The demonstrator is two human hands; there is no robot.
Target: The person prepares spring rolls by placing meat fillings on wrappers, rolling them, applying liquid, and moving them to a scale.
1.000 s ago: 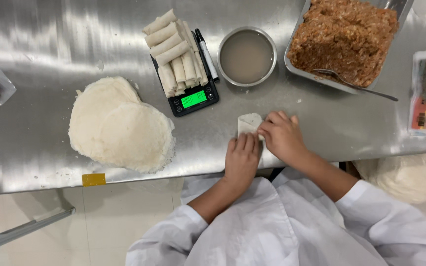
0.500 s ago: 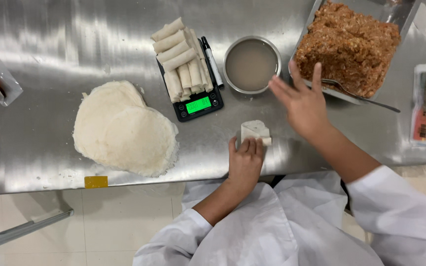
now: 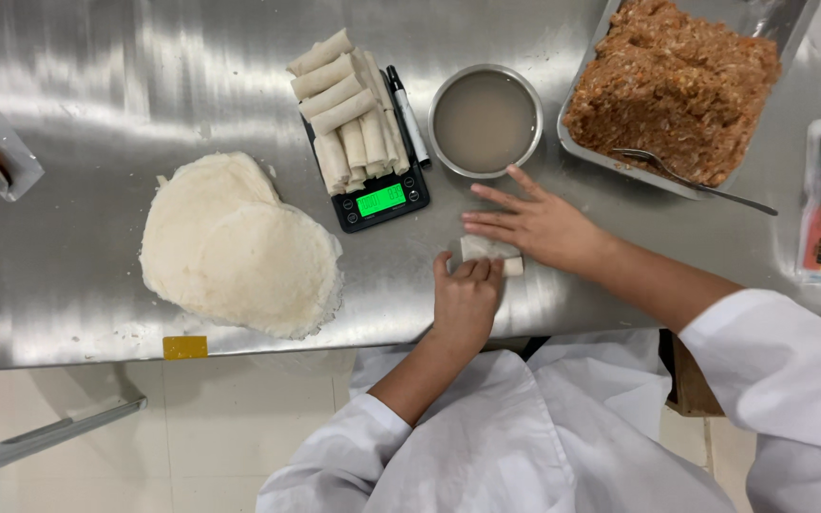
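A worker in a white coat finishes a spring roll (image 3: 488,253) on a steel table (image 3: 97,76). The left hand (image 3: 466,302) lies over the near side of the small white roll, fingers curled together on its wrapper and pressing it to the table. The right hand (image 3: 536,224) rests flat just beyond the roll with fingers spread apart, gripping nothing, its fingertips pointing left and its palm touching the roll's far edge.

Just beyond the right hand's fingertips stands a round metal bowl of cloudy liquid (image 3: 485,121). Left of that bowl, a digital scale (image 3: 380,201) carries a stack of finished rolls (image 3: 346,104), with a black marker pen (image 3: 408,114) along its side. Well to the left of the left hand lies a pile of round white wrappers (image 3: 238,249). Beyond the right forearm sits a metal tray of minced filling (image 3: 677,85) with a spoon (image 3: 686,177) resting in it.

To finish the roll neatly, it seems best to keep even pressure along its whole length, hold the ends tucked in, and press the loose flap down firmly so the seam stays shut.
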